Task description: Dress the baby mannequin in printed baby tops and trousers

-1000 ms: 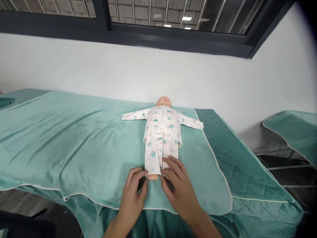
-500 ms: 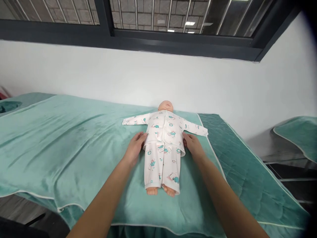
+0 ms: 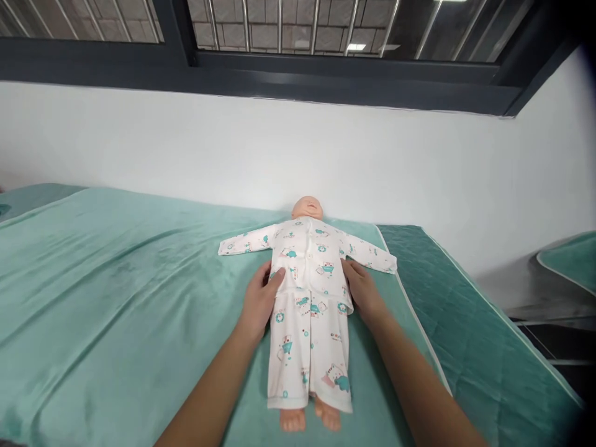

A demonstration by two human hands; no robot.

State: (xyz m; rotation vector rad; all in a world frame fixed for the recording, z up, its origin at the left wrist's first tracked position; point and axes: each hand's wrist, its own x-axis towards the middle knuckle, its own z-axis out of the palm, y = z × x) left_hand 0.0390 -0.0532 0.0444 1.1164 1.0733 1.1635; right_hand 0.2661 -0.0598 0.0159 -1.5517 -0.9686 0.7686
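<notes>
A baby doll [image 3: 308, 210] lies face up with its head toward the wall and its arms spread wide. It wears a white pajama top [image 3: 310, 254] and matching pajama pants [image 3: 310, 347], both printed with teal cartoon figures. My left hand [image 3: 263, 295] grips the doll's side at the waist, thumb over the top's edge, the other fingers mostly hidden behind it. On the opposite side my right hand [image 3: 363, 288] is closed against the doll's waist, its fingertips tucked by the hem. Bare doll feet [image 3: 293, 420] stick out below the pant legs.
Beneath the doll spreads a light green blanket [image 3: 139, 298] with wrinkles on the left. A darker quilted cover [image 3: 470, 323] lies to the right. Behind stands a white wall [image 3: 233, 149] under a dark window frame [image 3: 326, 84]. Another green-covered surface [image 3: 570, 257] shows at far right.
The view has shifted, and the doll appears larger and lower. My left thumb has come over the front edge of the pajama top; both hands stay at the doll's sides.
</notes>
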